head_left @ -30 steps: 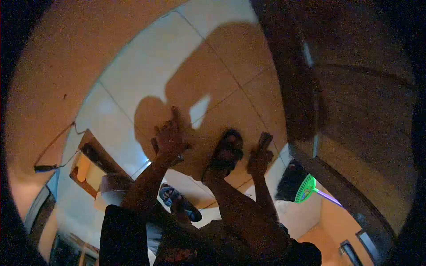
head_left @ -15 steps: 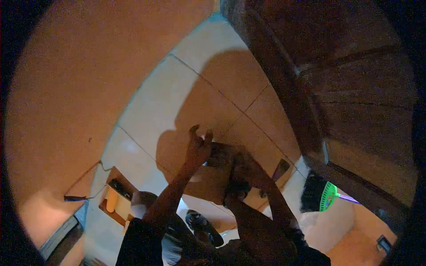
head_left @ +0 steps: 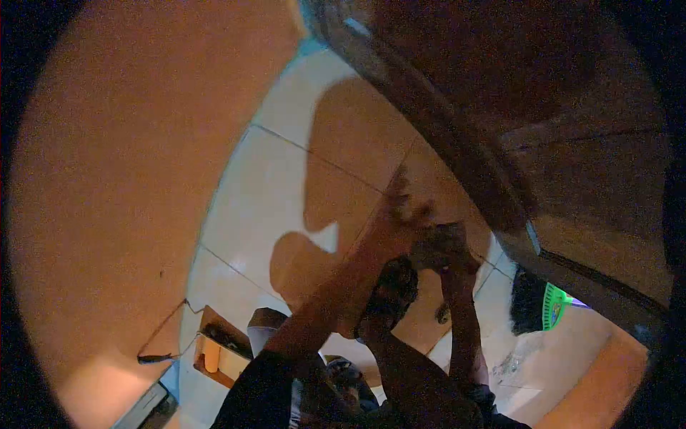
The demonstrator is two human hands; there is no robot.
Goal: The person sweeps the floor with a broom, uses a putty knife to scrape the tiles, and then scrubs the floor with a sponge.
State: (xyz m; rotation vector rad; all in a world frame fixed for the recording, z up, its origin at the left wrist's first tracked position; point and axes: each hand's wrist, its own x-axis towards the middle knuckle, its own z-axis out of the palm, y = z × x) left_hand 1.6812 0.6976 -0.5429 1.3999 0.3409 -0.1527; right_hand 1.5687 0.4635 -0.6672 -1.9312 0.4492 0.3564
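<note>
In the head view, my left hand [head_left: 406, 204] is stretched forward over the shaded floor, fingers spread and holding nothing. Close beside it is a dark, roughly rectangular piece [head_left: 441, 239]; I cannot make out its kind. My right hand [head_left: 461, 266] grips this piece from its near right side, with the fingers partly lost in shadow. Below the piece, my foot in a dark sandal [head_left: 389, 292] rests on the floor. A small dark curved object [head_left: 442, 312] lies right of the foot, too dim to name.
A broom with black bristles and a green head [head_left: 553, 307] stands at right by the dark wooden door [head_left: 457, 129]. An orange wall [head_left: 136, 157] rises at left. On the pale tiles [head_left: 243, 222] sits an open box [head_left: 232, 366] with an orange cylinder [head_left: 211, 354] and a cord.
My left hand has swung right and forward. The dark piece has shifted right with my right hand. The camera has turned, so the surroundings sit differently in view.
</note>
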